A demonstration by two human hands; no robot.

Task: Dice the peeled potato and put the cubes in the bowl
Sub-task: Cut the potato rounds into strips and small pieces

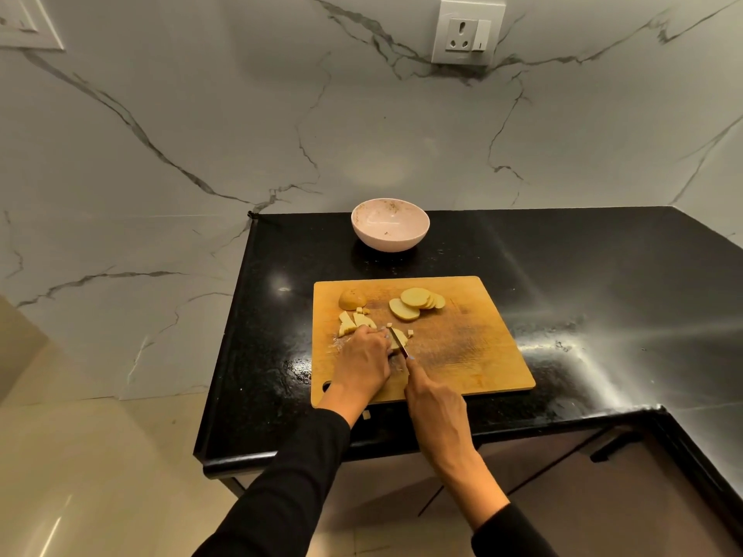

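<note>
A wooden cutting board [462, 343] lies on the black counter. Round potato slices [416, 302] are stacked at its far middle. A potato end piece [352, 299] and several cut strips and cubes [354, 321] sit at the far left. My left hand [364, 357] holds down a potato slice [397, 339] with curled fingers. My right hand [432, 400] grips a knife [398, 338], its blade across that slice, index finger along the spine. A pale pink bowl [390, 225] stands beyond the board; I see no cubes in it.
One potato cube [366, 414] lies on the black counter [603, 295] just off the board's near edge. The counter ends at a drop on the left and front. A marble wall with a socket [468, 32] rises behind.
</note>
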